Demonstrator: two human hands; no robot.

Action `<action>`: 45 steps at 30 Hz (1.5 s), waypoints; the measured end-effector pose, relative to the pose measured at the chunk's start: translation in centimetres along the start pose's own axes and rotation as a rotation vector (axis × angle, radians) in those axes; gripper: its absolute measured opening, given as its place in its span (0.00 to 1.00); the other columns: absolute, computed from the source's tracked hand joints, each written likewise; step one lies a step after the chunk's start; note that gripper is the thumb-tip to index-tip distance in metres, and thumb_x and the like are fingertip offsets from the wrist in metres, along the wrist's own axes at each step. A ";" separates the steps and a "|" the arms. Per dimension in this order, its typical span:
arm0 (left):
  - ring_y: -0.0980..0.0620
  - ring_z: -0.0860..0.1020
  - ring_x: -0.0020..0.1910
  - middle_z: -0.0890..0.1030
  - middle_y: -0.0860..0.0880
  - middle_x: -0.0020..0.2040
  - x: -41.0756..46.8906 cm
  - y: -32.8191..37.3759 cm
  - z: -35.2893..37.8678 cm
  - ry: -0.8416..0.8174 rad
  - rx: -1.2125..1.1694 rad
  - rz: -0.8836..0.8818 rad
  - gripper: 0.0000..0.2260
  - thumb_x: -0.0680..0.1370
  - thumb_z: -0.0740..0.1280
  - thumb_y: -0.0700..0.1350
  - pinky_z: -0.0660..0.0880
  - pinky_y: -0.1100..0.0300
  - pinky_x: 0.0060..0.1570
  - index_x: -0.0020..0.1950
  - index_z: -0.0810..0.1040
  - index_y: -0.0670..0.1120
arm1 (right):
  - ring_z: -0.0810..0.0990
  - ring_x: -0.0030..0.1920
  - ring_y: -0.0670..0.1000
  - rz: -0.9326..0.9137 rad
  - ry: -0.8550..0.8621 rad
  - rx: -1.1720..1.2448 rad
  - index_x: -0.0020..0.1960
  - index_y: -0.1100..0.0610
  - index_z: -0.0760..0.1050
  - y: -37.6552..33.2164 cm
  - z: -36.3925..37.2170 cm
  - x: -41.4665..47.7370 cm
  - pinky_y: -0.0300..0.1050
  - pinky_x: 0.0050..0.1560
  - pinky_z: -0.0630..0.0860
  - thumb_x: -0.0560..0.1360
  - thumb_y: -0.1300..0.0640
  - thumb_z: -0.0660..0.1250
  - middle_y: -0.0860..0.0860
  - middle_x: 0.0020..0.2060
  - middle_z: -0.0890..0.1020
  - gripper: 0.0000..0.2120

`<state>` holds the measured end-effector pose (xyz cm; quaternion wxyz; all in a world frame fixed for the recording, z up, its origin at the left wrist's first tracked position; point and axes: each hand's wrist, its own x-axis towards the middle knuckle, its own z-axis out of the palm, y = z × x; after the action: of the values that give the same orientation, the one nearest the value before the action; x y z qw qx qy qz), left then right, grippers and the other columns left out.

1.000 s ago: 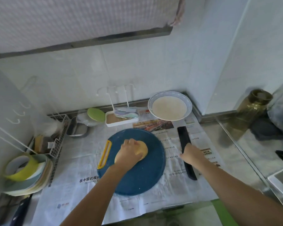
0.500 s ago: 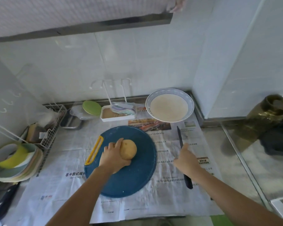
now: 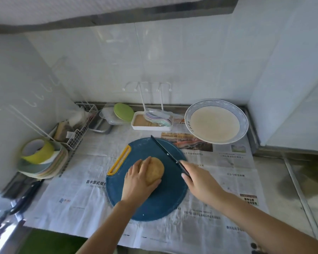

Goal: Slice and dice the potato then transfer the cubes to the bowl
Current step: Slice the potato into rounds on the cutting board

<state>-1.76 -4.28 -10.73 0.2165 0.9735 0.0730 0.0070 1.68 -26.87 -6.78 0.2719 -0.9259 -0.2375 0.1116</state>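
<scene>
A whole yellow-brown potato (image 3: 155, 170) lies on the round blue cutting board (image 3: 160, 200) with a yellow handle slot. My left hand (image 3: 138, 179) grips the potato from its left side, fingers curled over it. My right hand (image 3: 200, 180) holds the black handle of a knife (image 3: 164, 150); the dark blade points up and to the left over the board's far edge, just right of the potato and apart from it. The blue-rimmed white bowl (image 3: 243, 116) stands at the back right on the newspaper.
Newspaper (image 3: 228, 162) covers the counter. Along the back wall sit a white tray of spoons (image 3: 151, 121), a green lid (image 3: 123, 112) and a metal tin (image 3: 100, 125). A wire rack (image 3: 77, 132) and stacked plates with tape rolls (image 3: 39, 158) stand left.
My right hand picked the knife up off the newspaper and swung it left over the board. My left hand shifted from covering the potato to gripping its left side.
</scene>
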 end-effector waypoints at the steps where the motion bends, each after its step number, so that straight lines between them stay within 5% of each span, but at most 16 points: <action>1: 0.46 0.67 0.68 0.65 0.50 0.72 -0.2 -0.1 0.1 0.019 0.012 0.052 0.34 0.71 0.63 0.67 0.66 0.49 0.67 0.73 0.57 0.62 | 0.80 0.46 0.49 -0.006 -0.006 0.004 0.76 0.52 0.59 0.0 0.2 0.2 0.43 0.46 0.76 0.83 0.52 0.55 0.51 0.51 0.81 0.22; 4: 0.45 0.68 0.67 0.67 0.51 0.72 -0.5 -0.1 0.3 0.053 0.028 0.103 0.30 0.71 0.60 0.67 0.67 0.47 0.65 0.71 0.58 0.65 | 0.72 0.29 0.46 0.005 -0.015 -0.029 0.75 0.52 0.58 0.1 0.9 0.5 0.40 0.29 0.67 0.83 0.47 0.51 0.46 0.31 0.74 0.22; 6: 0.45 0.69 0.66 0.68 0.50 0.70 -0.4 -0.1 0.3 0.058 0.018 0.090 0.29 0.71 0.60 0.67 0.68 0.46 0.64 0.70 0.57 0.66 | 0.72 0.29 0.47 0.024 0.009 -0.086 0.70 0.54 0.62 0.3 1.4 0.7 0.40 0.28 0.65 0.80 0.39 0.45 0.46 0.29 0.73 0.26; 9: 0.44 0.69 0.64 0.67 0.50 0.67 0.4 -0.1 -0.1 0.018 -0.040 0.058 0.29 0.68 0.62 0.66 0.69 0.48 0.62 0.68 0.59 0.65 | 0.75 0.30 0.49 0.045 0.017 -0.038 0.49 0.54 0.71 0.6 2.3 0.6 0.41 0.29 0.66 0.70 0.27 0.28 0.47 0.29 0.73 0.43; 12: 0.45 0.71 0.60 0.67 0.50 0.64 1.1 0.2 -0.2 0.004 -0.043 0.048 0.29 0.66 0.64 0.65 0.71 0.51 0.58 0.65 0.62 0.61 | 0.70 0.28 0.48 0.085 -0.031 -0.018 0.36 0.52 0.64 0.4 2.5 0.4 0.41 0.30 0.64 0.69 0.28 0.28 0.47 0.27 0.70 0.35; 16: 0.45 0.74 0.58 0.70 0.49 0.64 0.8 0.1 0.2 0.073 -0.051 0.109 0.29 0.67 0.67 0.61 0.74 0.51 0.56 0.66 0.65 0.57 | 0.67 0.27 0.47 0.071 -0.093 0.004 0.36 0.49 0.59 -0.3 2.6 -0.1 0.39 0.29 0.63 0.69 0.32 0.31 0.46 0.28 0.68 0.26; 22: 0.44 0.73 0.59 0.69 0.48 0.64 0.8 0.0 0.1 0.061 -0.033 0.124 0.30 0.67 0.66 0.62 0.75 0.49 0.54 0.67 0.63 0.62 | 0.67 0.27 0.46 0.067 -0.115 0.090 0.42 0.53 0.65 -0.4 2.8 -0.1 0.39 0.29 0.64 0.71 0.34 0.34 0.46 0.28 0.68 0.29; 26: 0.45 0.73 0.58 0.67 0.51 0.64 0.9 -0.1 0.3 0.062 -0.008 0.125 0.30 0.67 0.67 0.62 0.76 0.50 0.51 0.67 0.64 0.61 | 0.66 0.27 0.46 0.090 -0.155 0.114 0.37 0.49 0.59 -0.9 2.4 -0.1 0.38 0.29 0.64 0.77 0.39 0.40 0.46 0.28 0.67 0.20; 45: 0.47 0.73 0.58 0.69 0.51 0.64 2.3 -0.3 0.1 -0.036 0.058 0.105 0.31 0.65 0.64 0.66 0.74 0.51 0.51 0.65 0.62 0.61 | 0.65 0.26 0.46 0.189 -0.242 0.244 0.33 0.52 0.62 -1.6 2.0 1.0 0.40 0.32 0.67 0.81 0.41 0.44 0.47 0.26 0.66 0.24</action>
<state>0.50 -3.69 -10.99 0.1887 0.9819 0.0182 -0.0013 1.28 -24.29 -7.65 0.3400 -0.8839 -0.1650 0.2754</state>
